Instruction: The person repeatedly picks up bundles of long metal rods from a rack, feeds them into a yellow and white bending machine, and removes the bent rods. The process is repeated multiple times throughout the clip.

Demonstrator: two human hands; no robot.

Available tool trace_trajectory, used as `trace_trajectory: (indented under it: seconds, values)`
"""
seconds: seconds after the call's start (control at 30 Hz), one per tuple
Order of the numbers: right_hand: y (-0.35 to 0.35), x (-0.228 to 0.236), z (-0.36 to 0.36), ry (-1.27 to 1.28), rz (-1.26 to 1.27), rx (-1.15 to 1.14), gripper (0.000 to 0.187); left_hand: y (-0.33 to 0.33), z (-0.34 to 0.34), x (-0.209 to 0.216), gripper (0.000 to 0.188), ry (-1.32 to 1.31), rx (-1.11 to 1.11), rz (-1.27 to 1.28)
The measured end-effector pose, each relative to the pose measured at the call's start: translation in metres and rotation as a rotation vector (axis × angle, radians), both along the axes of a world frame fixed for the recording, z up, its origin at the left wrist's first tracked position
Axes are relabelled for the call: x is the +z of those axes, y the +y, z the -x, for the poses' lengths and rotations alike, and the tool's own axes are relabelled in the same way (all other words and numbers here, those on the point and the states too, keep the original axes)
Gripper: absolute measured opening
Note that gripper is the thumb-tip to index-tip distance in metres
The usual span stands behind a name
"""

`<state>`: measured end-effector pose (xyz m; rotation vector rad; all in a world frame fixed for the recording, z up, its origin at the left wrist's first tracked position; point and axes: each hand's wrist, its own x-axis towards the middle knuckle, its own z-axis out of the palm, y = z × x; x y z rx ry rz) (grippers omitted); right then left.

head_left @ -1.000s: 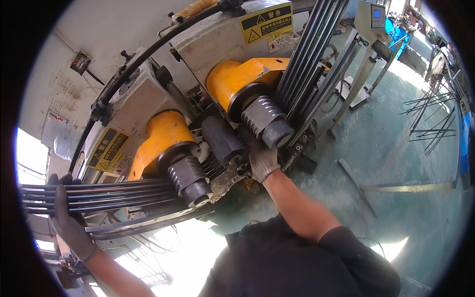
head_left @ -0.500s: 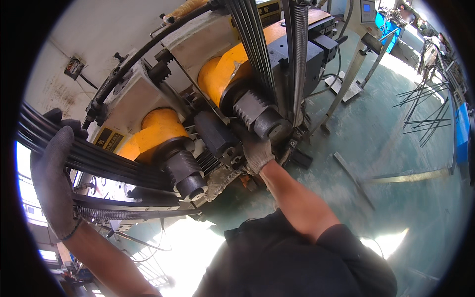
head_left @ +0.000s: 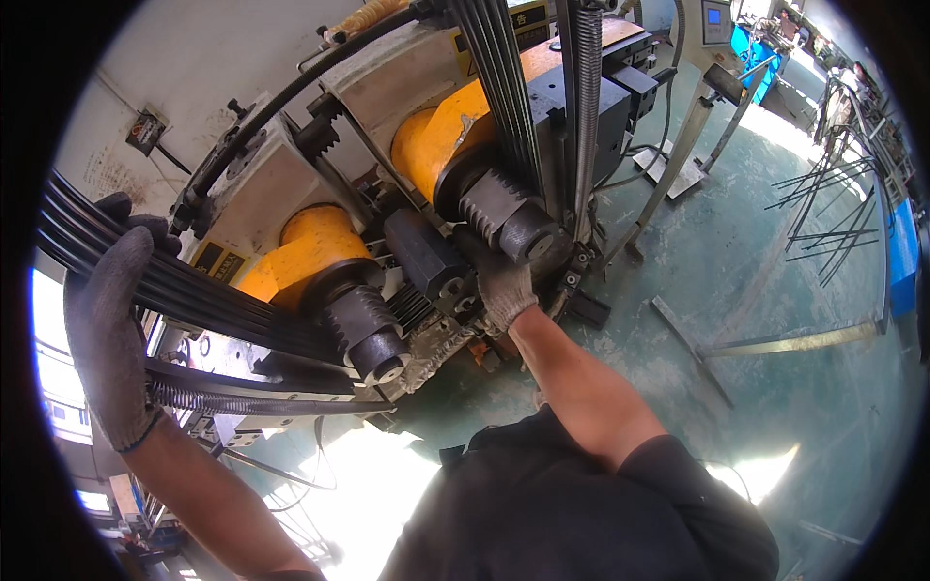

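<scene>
My left hand, in a grey glove, is closed round a bundle of black rods at the left, its thumb over the near side. From there the rods slope down to the nearer ridged black roller of a bending machine. My right hand, gloved with a pale knit cuff, reaches in beside the dark hexagonal block, below the farther ridged roller. Its fingers are hidden among the dark parts. A second bundle of black rods rises beside that roller.
Yellow machine arms carry the rollers. Coil springs run along the machine's sides. A metal stand is on the green floor at the right, near a long flat bar. Loose dark rods stick out farther right.
The left end of the rod bundle is slightly higher, and my left thumb has shifted up with it. My right hand stays at the same machine parts. The view has shifted slightly.
</scene>
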<state>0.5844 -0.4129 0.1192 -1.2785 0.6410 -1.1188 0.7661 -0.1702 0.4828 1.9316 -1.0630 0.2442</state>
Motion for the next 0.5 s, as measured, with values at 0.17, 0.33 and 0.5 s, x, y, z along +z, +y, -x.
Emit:
trace_trajectory:
  seconds: [0.17, 0.33, 0.5]
  values:
    - [0.0010, 0.0059, -0.0005, -0.055, -0.020, -0.011, 0.031, -0.0007, -0.0011, 0.0011, 0.054, -0.008, -0.011, -0.012]
    - [0.0008, 0.0017, -0.0036, -0.061, -0.067, -0.017, 0.031, -0.0014, 0.0021, -0.0002, 0.054, -0.029, 0.017, -0.005]
    - [0.0023, 0.0013, -0.0044, -0.056, -0.100, -0.021, 0.033, -0.0037, 0.0036, 0.0017, 0.056, 0.046, 0.031, 0.008]
